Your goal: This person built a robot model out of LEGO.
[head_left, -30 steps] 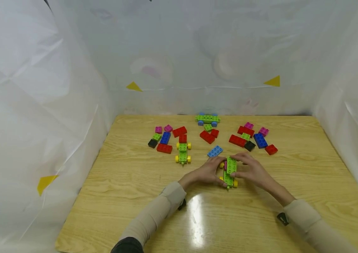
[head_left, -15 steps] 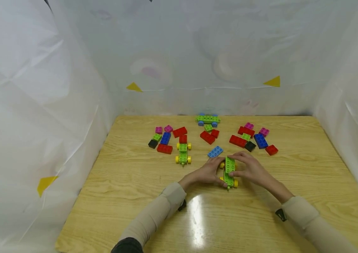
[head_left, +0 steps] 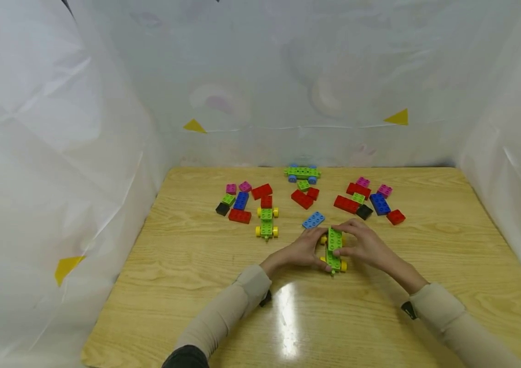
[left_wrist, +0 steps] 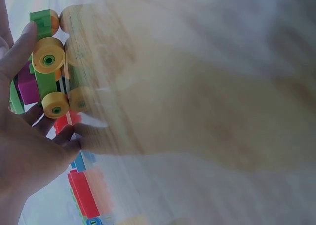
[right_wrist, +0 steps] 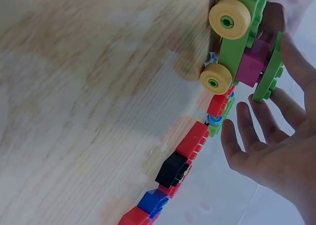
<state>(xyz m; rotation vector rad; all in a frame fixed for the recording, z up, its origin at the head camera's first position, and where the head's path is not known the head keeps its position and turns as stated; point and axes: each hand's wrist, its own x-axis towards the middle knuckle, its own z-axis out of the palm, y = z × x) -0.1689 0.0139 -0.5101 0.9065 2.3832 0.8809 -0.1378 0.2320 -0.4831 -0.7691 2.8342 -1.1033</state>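
A green wheeled toy base [head_left: 333, 266] with yellow wheels stands on the wooden table, a magenta brick [right_wrist: 254, 62] mounted on it. My left hand [head_left: 304, 250] grips the base from its left side, thumb near the front end and fingers near the far end. Over the magenta brick, my right hand [head_left: 366, 245] pinches a green building plate [head_left: 334, 239] between thumb and fingers. The right wrist view shows the plate slightly tilted at the brick's top; whether its underside is seated I cannot tell. From the head view the plate hides the magenta brick.
Beyond the hands lies a light blue plate [head_left: 313, 220]. Another green base with yellow wheels [head_left: 266, 227] stands to the left, and a green base with blue wheels [head_left: 302, 173] at the back edge. Loose bricks include a black one [head_left: 363, 212] and a dark blue one [head_left: 240, 201].
The green plate in my right hand has shifted slightly left over the base, covering the magenta brick from above. My left hand and the base have stayed put.
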